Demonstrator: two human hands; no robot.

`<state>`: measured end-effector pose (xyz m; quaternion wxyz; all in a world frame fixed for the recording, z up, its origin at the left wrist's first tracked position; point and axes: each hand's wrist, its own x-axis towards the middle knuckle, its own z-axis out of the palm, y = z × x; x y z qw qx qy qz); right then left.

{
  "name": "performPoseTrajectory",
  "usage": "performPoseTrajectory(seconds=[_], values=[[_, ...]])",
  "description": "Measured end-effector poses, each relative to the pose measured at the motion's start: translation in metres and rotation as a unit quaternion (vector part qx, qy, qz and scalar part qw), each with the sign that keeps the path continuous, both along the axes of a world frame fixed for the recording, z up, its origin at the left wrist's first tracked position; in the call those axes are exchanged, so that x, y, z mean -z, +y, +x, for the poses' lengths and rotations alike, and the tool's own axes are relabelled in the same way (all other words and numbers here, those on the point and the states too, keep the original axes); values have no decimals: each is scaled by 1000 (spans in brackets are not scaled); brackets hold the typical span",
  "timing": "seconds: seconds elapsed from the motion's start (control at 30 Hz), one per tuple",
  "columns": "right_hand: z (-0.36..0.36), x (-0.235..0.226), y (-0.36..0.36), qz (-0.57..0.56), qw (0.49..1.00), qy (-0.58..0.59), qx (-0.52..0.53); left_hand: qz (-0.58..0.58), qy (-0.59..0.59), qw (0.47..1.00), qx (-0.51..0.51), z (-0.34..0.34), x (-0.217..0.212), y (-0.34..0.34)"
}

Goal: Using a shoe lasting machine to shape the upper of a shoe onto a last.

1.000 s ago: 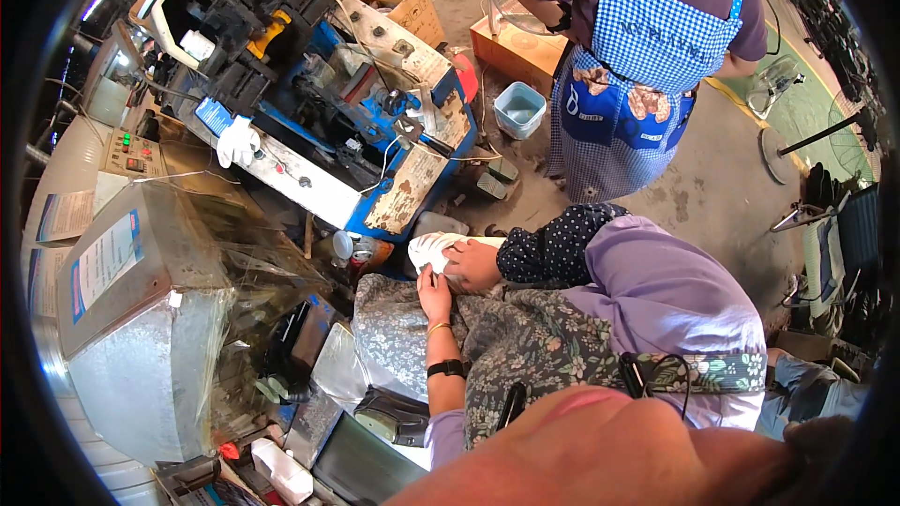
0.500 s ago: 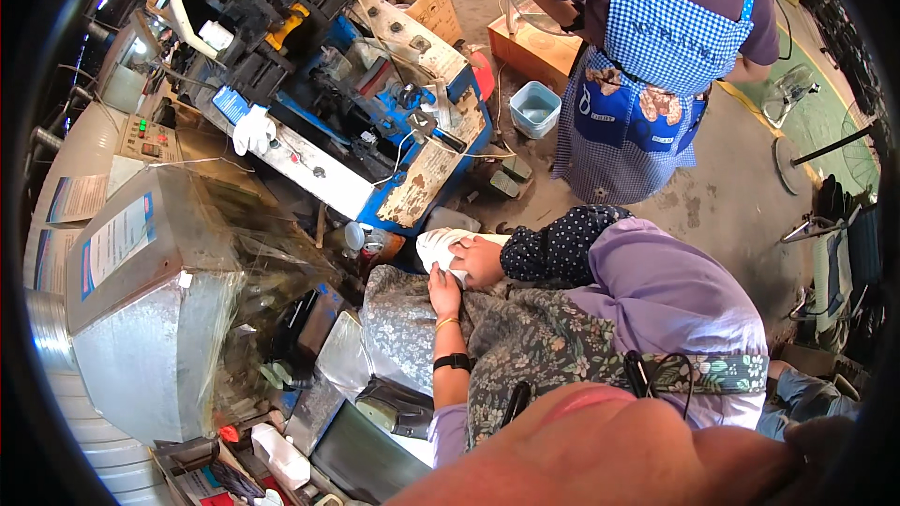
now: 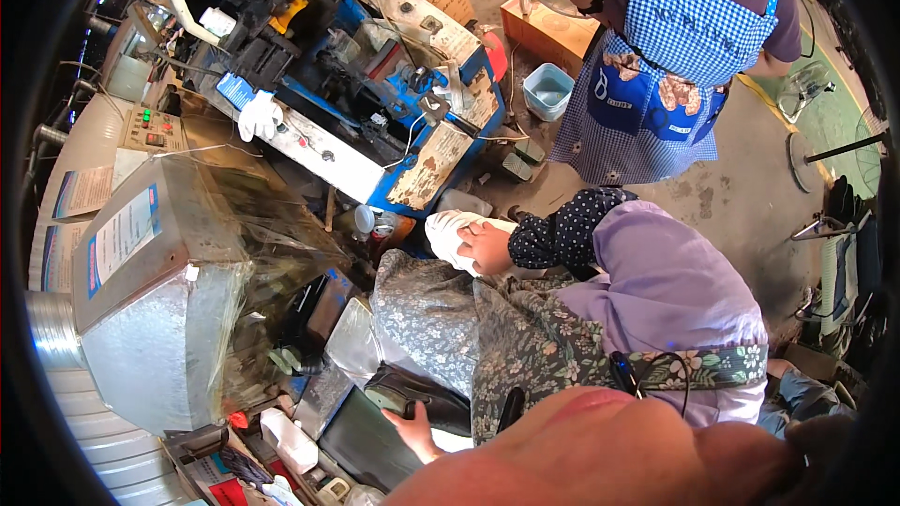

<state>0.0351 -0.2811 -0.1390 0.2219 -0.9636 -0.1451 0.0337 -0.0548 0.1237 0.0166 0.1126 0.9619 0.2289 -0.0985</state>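
My right hand [image 3: 485, 248], at the end of a black dotted sleeve, is closed over a white rounded thing [image 3: 448, 232] beside my lap. The thing looks like bundled cloth or a wrapped form; its exact kind cannot be made out. Lower down, my left hand [image 3: 412, 429] has its thumb and fingers apart and nothing in them. It is over a dark, flat panel [image 3: 361, 445], just below a black shoe [image 3: 417, 391]. Whether the fingertips touch the shoe cannot be told. A floral apron [image 3: 422, 309] covers my lap.
A blue and white machine [image 3: 352, 145] stands ahead, with a white glove [image 3: 260, 117] on its edge. To the left is a metal hood [image 3: 159, 337] with plastic sheeting. A person in a checked apron [image 3: 647, 103] stands beyond, near a blue bucket [image 3: 547, 92]. Boxed items [image 3: 216, 468] lie lower left.
My left hand has let go of the white thing and moved down beside the black shoe. My right hand still holds the white thing. The view has shifted slightly.
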Motion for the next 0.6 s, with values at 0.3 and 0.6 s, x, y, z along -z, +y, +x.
performPoseTrajectory(seconds=[0.3,0.6], values=[[22,-18,18,7,994,35,-107,-309,-267,897,-169,-21,51,12],[56,-214,123,567,770,34,-290,-763,-280,580,-49,26,43,-21]])
